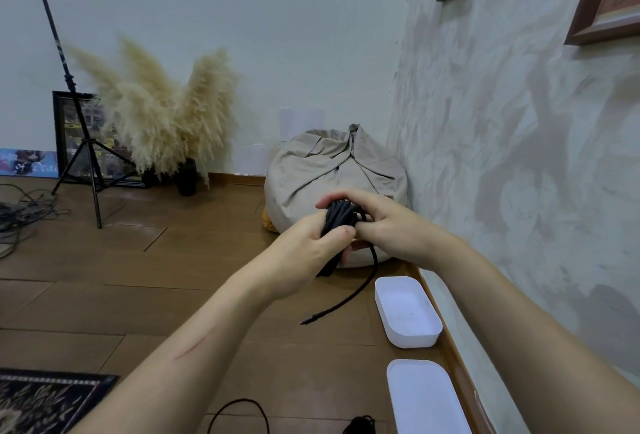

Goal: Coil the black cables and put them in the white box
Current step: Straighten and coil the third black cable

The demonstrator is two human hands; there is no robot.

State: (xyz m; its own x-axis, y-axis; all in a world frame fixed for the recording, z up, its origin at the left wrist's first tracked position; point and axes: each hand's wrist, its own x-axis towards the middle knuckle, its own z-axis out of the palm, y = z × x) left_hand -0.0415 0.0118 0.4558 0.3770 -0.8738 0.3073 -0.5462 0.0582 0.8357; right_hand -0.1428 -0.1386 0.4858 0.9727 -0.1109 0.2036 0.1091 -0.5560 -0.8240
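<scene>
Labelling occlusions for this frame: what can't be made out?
Head view throughout.
1. Coiled cable: partly covered by left hand and right hand, loop count unreadable.
2. Plug on its hanging end: too small to identify.
3. Floor cable and second white container: cut off by bottom edge.

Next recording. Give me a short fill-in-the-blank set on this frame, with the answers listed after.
1. The left hand and right hand both grip the coiled cable, whose colour is ____.
2. The white box holds ____ cables.
3. The white box lies on the person's ____ side.
Missing words: black; no; right.
</scene>
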